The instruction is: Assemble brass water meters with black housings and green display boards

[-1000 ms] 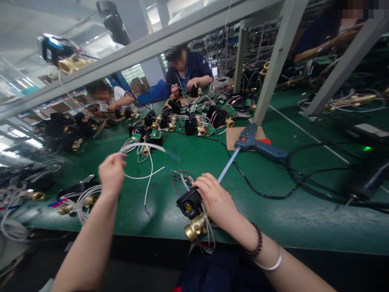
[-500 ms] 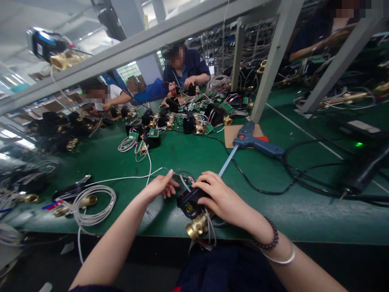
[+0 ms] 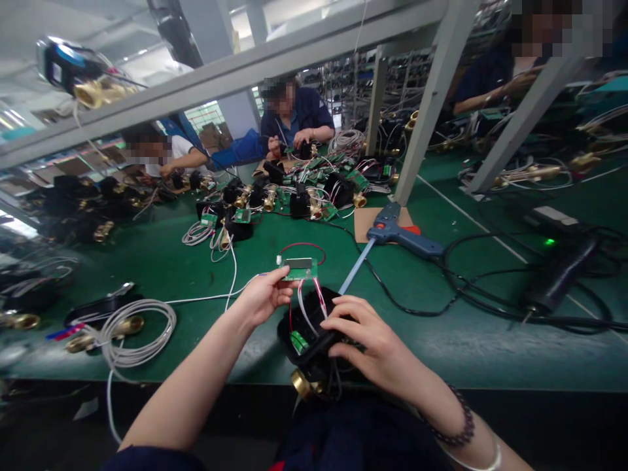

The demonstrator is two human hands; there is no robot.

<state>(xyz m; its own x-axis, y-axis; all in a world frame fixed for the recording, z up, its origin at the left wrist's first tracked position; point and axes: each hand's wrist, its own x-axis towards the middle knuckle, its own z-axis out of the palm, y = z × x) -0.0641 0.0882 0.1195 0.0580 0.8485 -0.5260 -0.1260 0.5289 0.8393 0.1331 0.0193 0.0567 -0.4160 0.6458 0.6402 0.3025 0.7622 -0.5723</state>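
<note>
My left hand (image 3: 267,294) pinches the left end of a green circuit board (image 3: 300,269) with a dark display strip. Red and white wires run from the board down into a black plastic housing (image 3: 289,327), which is tilted so its open inside shows. Another small green board (image 3: 298,341) lies within the housing. My right hand (image 3: 358,330) grips the housing by its right side, fingers curled over the rim. Beneath it a brass fitting (image 3: 301,384) pokes out at the table's front edge. A thin red wire with a white connector (image 3: 279,260) loops above the held board.
A blue glue gun (image 3: 405,237) rests on cardboard behind, its glue stick reaching toward the housing. A black screwdriver-like tool (image 3: 559,275) and cables lie right. Coiled grey cable (image 3: 140,330) is at left. Several wired brass units (image 3: 267,199) crowd the back; co-workers sit beyond.
The housing has turned so its open side faces up toward me. My left hand, earlier apart near the wires, has taken hold of the circuit board and raised it into view.
</note>
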